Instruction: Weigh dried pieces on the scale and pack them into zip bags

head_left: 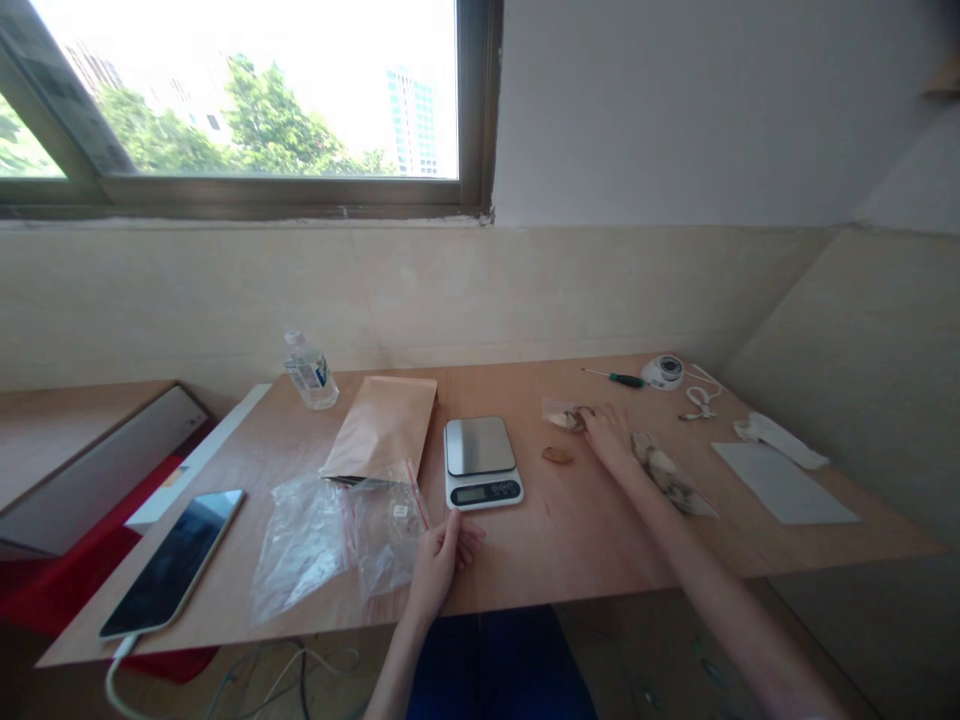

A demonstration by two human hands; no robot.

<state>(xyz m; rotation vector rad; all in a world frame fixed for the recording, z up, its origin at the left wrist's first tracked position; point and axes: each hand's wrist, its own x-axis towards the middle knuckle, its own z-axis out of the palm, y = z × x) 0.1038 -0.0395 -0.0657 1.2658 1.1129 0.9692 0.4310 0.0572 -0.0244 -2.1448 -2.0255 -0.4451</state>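
- R hand: fingertips at R end of sm. bag; can't tell if clamped on it or just touching.
- L hand: thumb & fingers loosely bent, apart, gripping nothing that shows; thumb tip right by near side of scale, hand nr the near edge of tbl.
- Sm. bag: clear, pale stuff + some dark inside; R of tbl's middle, toward far edge.
- Scale: abt mid-tbl, white w/ silver plate, dark panel facing near edge; digits too small to read.
- Brown bit: on tbl btwn scale & R forearm, just nearer the near edge than sm. bag.
- Big bag: clear, pale & dark pcs, partly behind R forearm.
- Paper: white, flat, by R edge; white wrap at its far side.
- Cam: white dome, far R corner; white cable bundled beside it.
- Screwdriver: along far edge, green/blk handle toward cam, shaft to L.
- Bottle: upright, clear, nr far L corner.
- Kraft bag: flat, btwn bottle & scale, one end nr far edge.
- 2 clear bags: overlapping, toward near edge, L of L hand; the R one has a red zip line & laps kraft bag's near end.
- Phone: dark screen up, near L corner; white cord in its near end, hanging past near edge.
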